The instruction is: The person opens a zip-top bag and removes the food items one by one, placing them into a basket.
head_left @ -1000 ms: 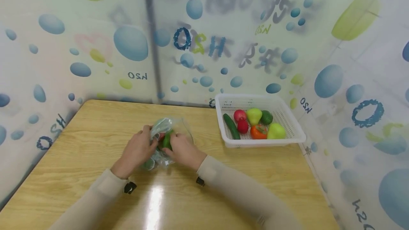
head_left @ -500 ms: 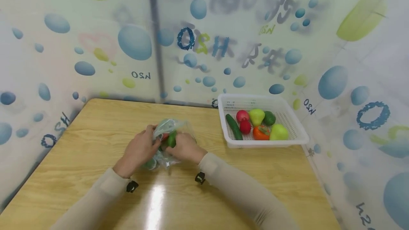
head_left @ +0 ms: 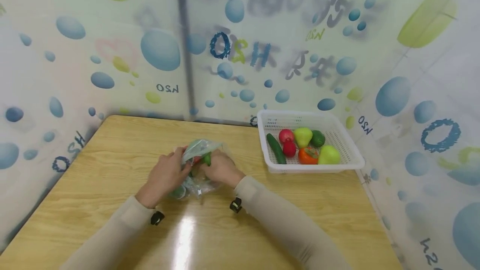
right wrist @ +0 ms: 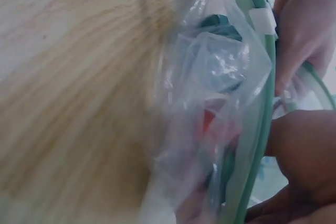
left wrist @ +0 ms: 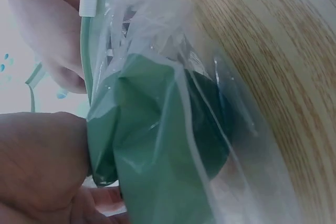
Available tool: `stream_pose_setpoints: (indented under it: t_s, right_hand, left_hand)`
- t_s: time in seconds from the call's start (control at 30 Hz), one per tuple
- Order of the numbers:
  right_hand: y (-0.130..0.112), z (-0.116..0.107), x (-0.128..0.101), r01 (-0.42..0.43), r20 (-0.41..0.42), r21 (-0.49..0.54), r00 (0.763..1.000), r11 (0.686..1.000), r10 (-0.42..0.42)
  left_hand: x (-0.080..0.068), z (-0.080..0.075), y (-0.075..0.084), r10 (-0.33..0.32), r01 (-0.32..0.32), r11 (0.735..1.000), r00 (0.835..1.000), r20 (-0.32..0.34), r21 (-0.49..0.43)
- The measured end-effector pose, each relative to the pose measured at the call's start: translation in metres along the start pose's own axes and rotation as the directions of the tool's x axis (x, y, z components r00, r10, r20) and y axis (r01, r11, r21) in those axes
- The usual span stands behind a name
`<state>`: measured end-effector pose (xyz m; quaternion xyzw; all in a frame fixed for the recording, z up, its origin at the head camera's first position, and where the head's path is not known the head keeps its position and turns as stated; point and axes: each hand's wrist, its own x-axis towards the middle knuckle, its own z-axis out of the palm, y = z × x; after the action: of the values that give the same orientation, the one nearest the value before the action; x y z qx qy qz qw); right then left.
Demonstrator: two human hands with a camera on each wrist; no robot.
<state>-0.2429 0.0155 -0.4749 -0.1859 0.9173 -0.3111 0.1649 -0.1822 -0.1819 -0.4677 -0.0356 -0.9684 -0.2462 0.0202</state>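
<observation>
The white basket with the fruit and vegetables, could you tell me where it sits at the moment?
In the head view the white basket sits at the table's far right corner by the wall, right of the plastic bag both hands hold.

White basket (head_left: 352,159), tabletop's far right corner: 1 cucumber (head_left: 276,148), 2 pears (head_left: 303,136), 2 red fruits (head_left: 286,135), 1 tomato (head_left: 308,156), 1 avocado (head_left: 318,138). Zip bags (head_left: 200,147): 1.

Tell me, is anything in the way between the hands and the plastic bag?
No, nothing visible is. The left hand and the right hand both already grip the clear plastic bag at its green zip edge, on the wooden table. The white basket sits apart, off to the right.
</observation>
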Motion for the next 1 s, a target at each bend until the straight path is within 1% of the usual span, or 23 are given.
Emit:
stream_pose_setpoints:
  t_s: [0.1, 0.17, 0.23, 0.27, 0.33, 0.43, 0.5, 0.53, 0.57, 0.6, 0.63, 0.7, 0.77, 0.87, 1.0]
  right_hand:
    - [-0.001, -0.005, -0.004, 0.037, -0.038, -0.062, 0.999, 0.997, -0.039]
    - [-0.003, -0.006, -0.006, 0.054, -0.073, -0.147, 0.995, 0.988, -0.066]
    - [-0.006, -0.006, -0.008, 0.07, -0.103, -0.256, 0.99, 0.964, -0.1]
    - [-0.008, -0.006, -0.009, 0.078, -0.12, -0.32, 0.985, 0.944, -0.122]
    - [-0.012, -0.005, -0.015, 0.09, -0.152, -0.449, 0.973, 0.889, -0.176]
    - [-0.016, -0.003, -0.026, 0.096, -0.199, -0.643, 0.937, 0.76, -0.287]
    - [-0.02, -0.003, -0.034, 0.084, -0.218, -0.73, 0.912, 0.678, -0.348]
    - [-0.021, -0.003, -0.037, 0.075, -0.224, -0.761, 0.902, 0.645, -0.369]
    - [-0.023, -0.003, -0.039, 0.067, -0.23, -0.779, 0.894, 0.623, -0.384]
    - [-0.024, -0.004, -0.042, 0.066, -0.229, -0.787, 0.892, 0.613, -0.39]
    - [-0.026, -0.005, -0.045, 0.065, -0.228, -0.791, 0.891, 0.608, -0.392]
    - [-0.028, -0.008, -0.052, 0.069, -0.226, -0.776, 0.898, 0.627, -0.377]
    - [-0.029, -0.012, -0.057, 0.078, -0.22, -0.747, 0.908, 0.66, -0.357]
    - [-0.028, -0.021, -0.065, 0.095, -0.21, -0.711, 0.917, 0.697, -0.339]
    - [-0.023, -0.034, -0.073, 0.136, -0.195, -0.656, 0.919, 0.742, -0.341]
  left_hand:
    - [0.0, 0.001, 0.002, 0.006, -0.006, 1.0, 1.0, -0.009, 0.006]
    - [0.0, 0.001, 0.003, 0.007, -0.007, 1.0, 1.0, -0.011, 0.008]
    - [0.0, 0.001, 0.003, 0.003, -0.003, 1.0, 1.0, -0.008, 0.005]
    - [-0.001, 0.001, 0.003, 0.002, -0.002, 1.0, 1.0, -0.008, 0.002]
    - [-0.001, 0.001, 0.003, -0.007, 0.007, 1.0, 1.0, -0.006, 0.001]
    - [-0.002, 0.001, 0.004, -0.013, 0.013, 1.0, 1.0, -0.012, 0.006]
    - [-0.003, 0.001, 0.006, -0.02, 0.02, 1.0, 1.0, -0.015, 0.008]
    - [-0.003, 0.001, 0.005, -0.025, 0.025, 1.0, 1.0, -0.016, 0.009]
    - [-0.003, 0.001, 0.005, -0.026, 0.026, 1.0, 1.0, -0.017, 0.011]
    - [-0.003, 0.001, 0.005, -0.03, 0.03, 0.999, 0.999, -0.015, 0.011]
    - [-0.002, 0.001, 0.005, -0.032, 0.033, 0.999, 0.999, -0.013, 0.01]
    - [-0.002, 0.001, 0.005, -0.042, 0.043, 0.999, 0.999, -0.006, 0.011]
    - [-0.001, 0.0, 0.004, -0.052, 0.052, 0.999, 0.999, 0.001, 0.011]
    - [-0.001, 0.0, 0.003, -0.066, 0.066, 0.998, 0.998, 0.004, 0.006]
    - [-0.003, -0.002, 0.002, -0.074, 0.074, 0.997, 0.997, -0.008, -0.004]
